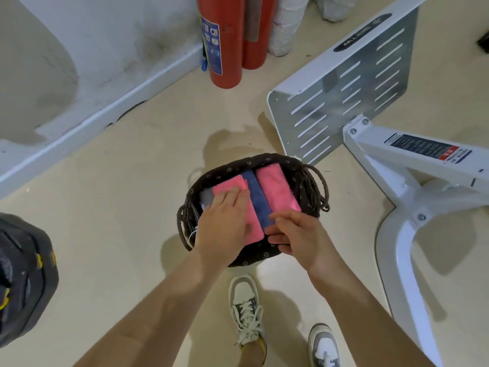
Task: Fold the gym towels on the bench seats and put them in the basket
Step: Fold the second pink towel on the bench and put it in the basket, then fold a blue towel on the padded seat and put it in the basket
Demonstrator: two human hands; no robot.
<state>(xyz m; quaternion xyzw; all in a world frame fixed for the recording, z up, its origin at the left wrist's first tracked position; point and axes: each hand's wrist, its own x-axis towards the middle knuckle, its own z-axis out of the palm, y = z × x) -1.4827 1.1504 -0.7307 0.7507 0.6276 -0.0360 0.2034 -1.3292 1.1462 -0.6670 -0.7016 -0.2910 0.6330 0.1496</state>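
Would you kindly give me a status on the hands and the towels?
Left hand flat on left pink towel in basket. Right hand at near end of blue towel, grip unclear. Nothing in the way.

- One view, worn on the person's head, looking steeply down and slightly forward at the floor before the feet
- Close: both forearms rise from the bottom edge to the left hand point(222, 229) and right hand point(299, 234) over the basket point(254, 256) at mid-frame
- Wide-angle: fire extinguisher point(225, 41) by the wall at the top, shoes point(244, 308) at the bottom, white bench frame point(397, 160) at the right
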